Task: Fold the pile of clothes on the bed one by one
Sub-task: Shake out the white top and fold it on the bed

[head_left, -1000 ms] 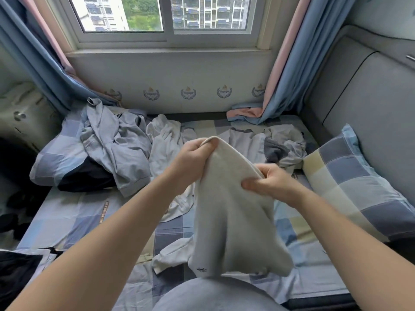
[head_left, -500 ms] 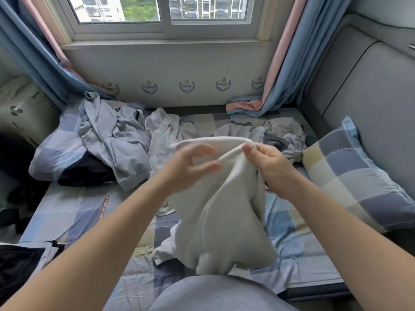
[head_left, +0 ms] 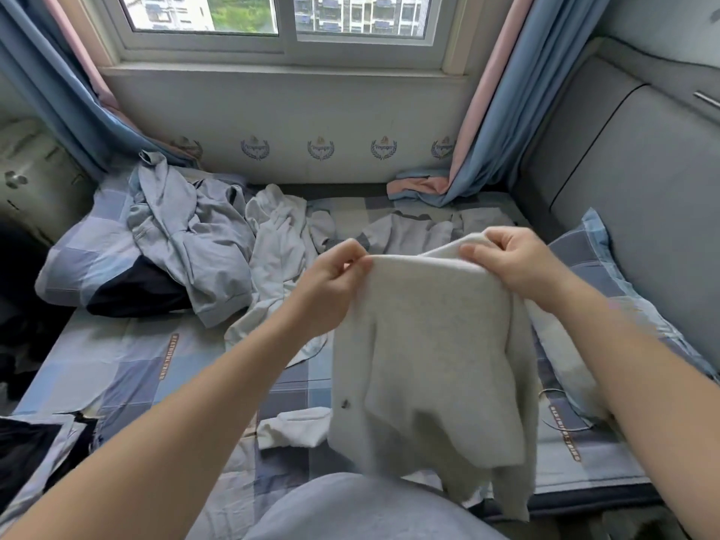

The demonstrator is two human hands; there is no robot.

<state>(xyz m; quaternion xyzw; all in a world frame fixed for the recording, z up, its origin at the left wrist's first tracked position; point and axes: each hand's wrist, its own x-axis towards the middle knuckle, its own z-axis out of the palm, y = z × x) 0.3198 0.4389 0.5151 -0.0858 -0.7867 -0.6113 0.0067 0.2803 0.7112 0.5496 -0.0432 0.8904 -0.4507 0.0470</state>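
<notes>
The pale grey sweater (head_left: 428, 364) hangs in the air over the bed (head_left: 117, 368), held up by its top edge. The left hand (head_left: 335, 284) pinches one end of that edge between the thumb and curled fingers (head_left: 356, 263). The right hand (head_left: 514, 263) grips the other end, its fingers (head_left: 473, 251) curled over the cloth and bunching it a little. Between the two grips the edge runs fairly straight. Below the fingers the body of the sweater drops in loose folds, with one side doubled behind, and its lowest corner reaches down near the front edge of the bed.

Beyond the fingers and off to their left lies the pile of clothes (head_left: 218, 247). It holds a blue-grey shirt (head_left: 183, 243), a white top (head_left: 280, 247) just beside it, a dark garment (head_left: 132, 294) tucked under the shirt, and a flat grey piece (head_left: 413, 231) straight beyond the fingers. Well below the left fingers a small white piece (head_left: 292, 426) lies on the sheet. A checked pillow (head_left: 584, 259) sits just to the right of the right fingers.

This looks like the opening-out step: the sweater is lifted and being squared up, and no fold has been made in it yet. The next move seems to call for drawing the hands apart until the top edge is flat. The sweater then needs lowering onto bare sheet below the fingers, bottom edge first. It should land smooth and clear of the small white piece. With the pile unfolded, most of the task appears to lie ahead.
</notes>
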